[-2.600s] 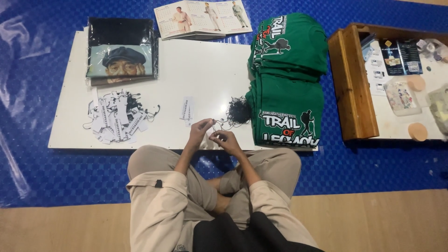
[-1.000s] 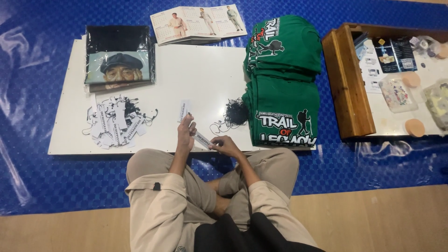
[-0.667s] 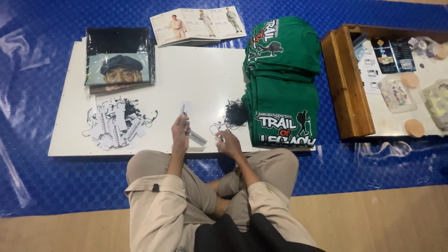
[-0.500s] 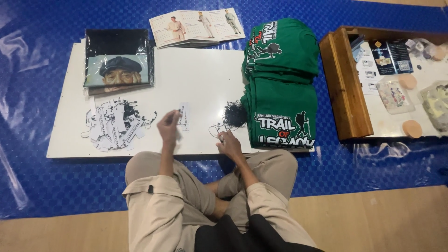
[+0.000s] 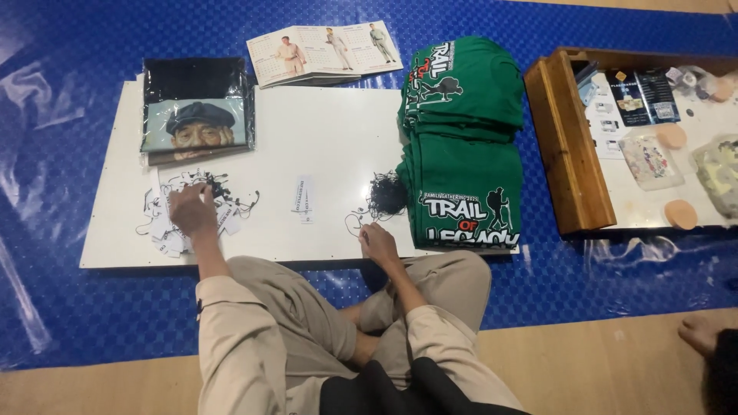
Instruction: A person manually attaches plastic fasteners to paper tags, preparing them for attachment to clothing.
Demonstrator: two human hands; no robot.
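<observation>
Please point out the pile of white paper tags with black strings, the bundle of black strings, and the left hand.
pile of white paper tags with black strings (image 5: 231,215), head view, right part of pile
bundle of black strings (image 5: 386,194), head view, dense middle
left hand (image 5: 192,211), head view, back of hand

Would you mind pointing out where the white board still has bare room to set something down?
The widest bare patch on the white board lies between the wrapped portrait and the green shirt stack, below the booklet. It is crowded at the tag pile under the left hand, and around the black string bundle by the right hand.
</observation>
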